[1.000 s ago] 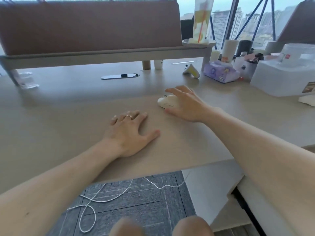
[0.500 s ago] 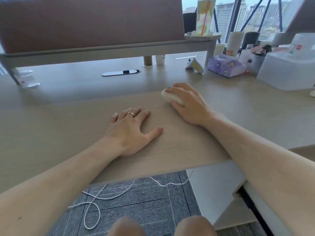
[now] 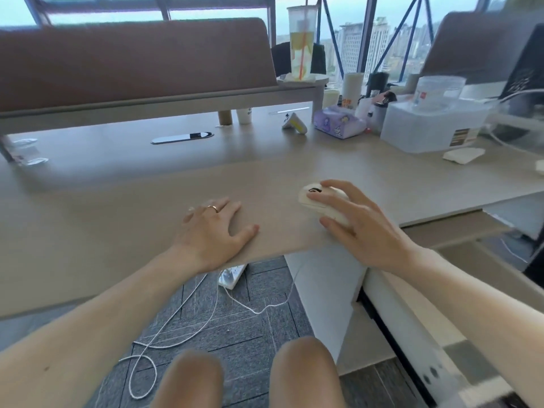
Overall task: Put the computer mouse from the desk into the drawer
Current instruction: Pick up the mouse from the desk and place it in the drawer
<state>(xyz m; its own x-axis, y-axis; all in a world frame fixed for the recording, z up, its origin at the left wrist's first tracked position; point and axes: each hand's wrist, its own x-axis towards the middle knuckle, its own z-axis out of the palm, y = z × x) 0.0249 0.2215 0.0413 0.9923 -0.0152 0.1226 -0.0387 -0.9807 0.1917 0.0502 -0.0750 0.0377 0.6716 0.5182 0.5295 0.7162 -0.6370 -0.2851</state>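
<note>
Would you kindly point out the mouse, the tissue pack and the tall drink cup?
mouse (image 3: 312, 195), head view, on its white front beside the scroll wheel.
tissue pack (image 3: 338, 123), head view, on its purple top face.
drink cup (image 3: 300, 45), head view, on its clear side wall.

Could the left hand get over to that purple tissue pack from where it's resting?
Probably yes, with a long stretch. The left hand lies flat on the desk, and the surface between it and the tissue pack is bare; the pack sits far back.
</note>
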